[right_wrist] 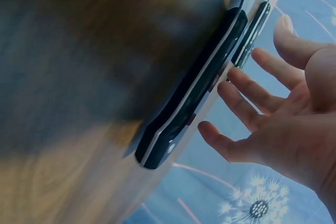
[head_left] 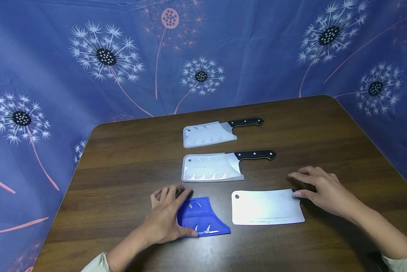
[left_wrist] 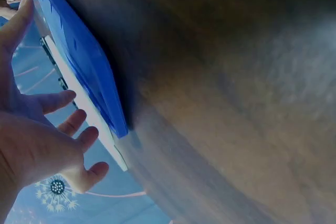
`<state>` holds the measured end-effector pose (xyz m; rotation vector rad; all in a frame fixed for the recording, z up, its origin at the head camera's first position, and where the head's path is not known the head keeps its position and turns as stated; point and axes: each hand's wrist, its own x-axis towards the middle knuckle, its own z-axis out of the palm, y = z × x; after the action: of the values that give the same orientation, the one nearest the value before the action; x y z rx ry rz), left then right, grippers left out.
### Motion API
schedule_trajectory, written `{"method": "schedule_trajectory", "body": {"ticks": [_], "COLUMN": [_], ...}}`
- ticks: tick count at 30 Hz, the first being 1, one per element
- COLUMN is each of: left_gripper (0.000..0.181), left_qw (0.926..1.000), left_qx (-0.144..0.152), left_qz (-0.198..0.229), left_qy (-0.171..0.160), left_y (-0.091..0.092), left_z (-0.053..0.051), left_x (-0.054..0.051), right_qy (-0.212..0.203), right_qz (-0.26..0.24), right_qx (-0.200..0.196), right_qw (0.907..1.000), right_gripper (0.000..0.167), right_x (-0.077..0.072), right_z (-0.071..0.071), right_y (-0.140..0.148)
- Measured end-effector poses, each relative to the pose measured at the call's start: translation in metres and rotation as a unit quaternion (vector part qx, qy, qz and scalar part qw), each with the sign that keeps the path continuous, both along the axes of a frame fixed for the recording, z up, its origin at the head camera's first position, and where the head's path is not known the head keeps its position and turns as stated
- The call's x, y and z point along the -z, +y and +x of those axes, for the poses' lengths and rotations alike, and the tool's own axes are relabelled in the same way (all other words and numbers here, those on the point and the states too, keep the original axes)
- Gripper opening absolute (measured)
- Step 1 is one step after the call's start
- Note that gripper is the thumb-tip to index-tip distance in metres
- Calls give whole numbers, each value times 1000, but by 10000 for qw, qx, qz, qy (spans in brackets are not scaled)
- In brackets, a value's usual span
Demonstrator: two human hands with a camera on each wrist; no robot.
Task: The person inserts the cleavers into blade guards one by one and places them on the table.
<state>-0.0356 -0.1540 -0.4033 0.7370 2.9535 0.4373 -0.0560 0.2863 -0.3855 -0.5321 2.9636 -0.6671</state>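
A blue blade guard (head_left: 205,217) lies on the table, with my left hand (head_left: 166,219) over its left part. The thumb rests at the guard's lower edge while the other fingers arch toward its upper left. In the left wrist view those fingers are spread beside the blue guard (left_wrist: 86,59). To the right lies a bare cleaver (head_left: 266,207), blade pointing left. My right hand (head_left: 325,192) hovers over its handle end and mostly hides it in the head view. The right wrist view shows the black handle (right_wrist: 202,90) apart from the spread fingers.
Two more cleavers in clear guards, the nearer one (head_left: 211,166) and the farther one (head_left: 208,135), lie behind, black handles to the right. The wooden table (head_left: 121,158) ends at a blue dandelion-print cloth (head_left: 257,68).
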Motion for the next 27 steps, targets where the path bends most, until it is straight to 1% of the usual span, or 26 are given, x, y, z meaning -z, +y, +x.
{"method": "schedule_trajectory", "body": {"ticks": [2,6,9,11,16,18,21,27], "left_gripper": [115,121,125,126,124,122,119,112], "left_qw": [9999,9994,9993,9993,9990,9988,9987,9989], "left_qx": [15,9,-12,1,-2,-41,-81,-128], "left_qz": [-131,-234,-180,-181,-242,-264,-235,-75], "left_qy": [-77,-274,-339,-341,-383,-403,-439,-441], "left_y": [1,4,6,7,9,10,10,10], "left_z": [4,10,12,13,13,13,14,14], "left_x": [1,4,6,6,6,6,6,6], "right_qy": [-123,-409,-400,-322,14,134,420,1315], "right_qz": [38,70,138,223,486,529,537,526], "right_qx": [40,20,-72,-110,-208,-254,-362,-584], "right_qw": [9999,9991,9991,9992,9986,9982,9970,9882], "right_gripper": [58,65,69,70,71,68,62,54], "right_x": [1,3,6,8,13,14,17,23], "right_z": [3,7,8,9,10,10,10,10], "right_y": [4,12,16,17,16,16,15,16]}}
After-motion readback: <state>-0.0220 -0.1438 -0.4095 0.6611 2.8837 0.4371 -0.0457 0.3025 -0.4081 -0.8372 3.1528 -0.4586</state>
